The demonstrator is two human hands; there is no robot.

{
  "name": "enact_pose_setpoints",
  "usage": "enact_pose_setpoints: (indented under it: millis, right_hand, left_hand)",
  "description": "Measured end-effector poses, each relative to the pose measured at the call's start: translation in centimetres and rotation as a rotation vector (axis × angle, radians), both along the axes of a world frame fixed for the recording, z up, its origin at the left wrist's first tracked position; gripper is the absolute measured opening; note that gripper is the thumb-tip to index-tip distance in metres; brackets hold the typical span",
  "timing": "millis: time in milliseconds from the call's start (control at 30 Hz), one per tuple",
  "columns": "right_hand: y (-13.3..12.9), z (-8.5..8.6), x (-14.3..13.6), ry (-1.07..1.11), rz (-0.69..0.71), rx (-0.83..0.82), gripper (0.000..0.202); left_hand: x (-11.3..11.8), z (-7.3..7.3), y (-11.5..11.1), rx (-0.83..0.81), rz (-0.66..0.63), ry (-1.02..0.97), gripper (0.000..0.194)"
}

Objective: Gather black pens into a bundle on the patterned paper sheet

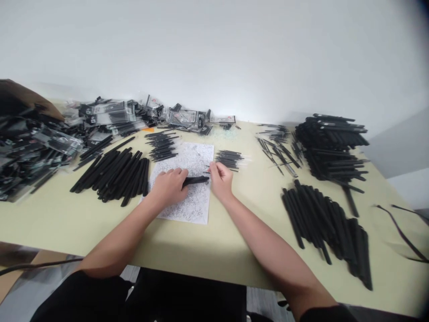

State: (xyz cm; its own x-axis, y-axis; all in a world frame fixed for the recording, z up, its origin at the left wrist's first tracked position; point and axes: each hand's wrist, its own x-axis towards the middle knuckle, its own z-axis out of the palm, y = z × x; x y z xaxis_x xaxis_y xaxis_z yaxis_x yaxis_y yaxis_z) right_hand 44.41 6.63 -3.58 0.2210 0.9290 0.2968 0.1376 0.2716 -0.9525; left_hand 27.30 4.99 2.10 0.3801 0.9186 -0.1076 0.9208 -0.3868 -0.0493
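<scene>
My left hand (169, 185) grips a black pen barrel (196, 180) that lies level over a scribbled white sheet of paper (187, 179). My right hand (219, 179) is at the barrel's right end, its fingers pinched on a thin dark part, likely a refill; what it holds is too small to tell for sure. A small bunch of thin refills (229, 159) lies just beyond my right hand. Another row of thin black parts (162, 145) lies beyond my left hand.
On the pale green table (234, 250), black barrels lie in a heap at left (115, 174) and another at right (328, 228). A taller black stack (330, 143) sits far right. Plastic-bagged packs (110, 116) line the back and left. Loose black strips (402, 232) lie at right.
</scene>
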Motion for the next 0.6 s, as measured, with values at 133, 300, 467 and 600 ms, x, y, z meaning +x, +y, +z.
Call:
enact_pose_setpoints:
  millis: [133,300,467,600]
  right_hand:
    - [-0.5,0.2,-0.1,-0.278,0.1,0.109,0.037]
    - [-0.7,0.1,-0.4,-0.659,0.244,0.325,0.032]
    - [-1.0,-0.1,-0.5,-0.869,0.345,0.334,0.052]
    - [-1.1,-0.2,-0.4,-0.992,0.422,0.29,0.067]
  left_hand:
    - [-0.5,0.4,0.0,0.03,0.006,-0.084,0.045]
    - [-2.8,1.1,1.0,0.118,0.29,-0.03,0.048]
    - [-7.5,1.2,2.4,0.013,0.641,0.067,0.093]
    - [-10.1,0.9,3.1,-0.14,0.763,0.038,0.12]
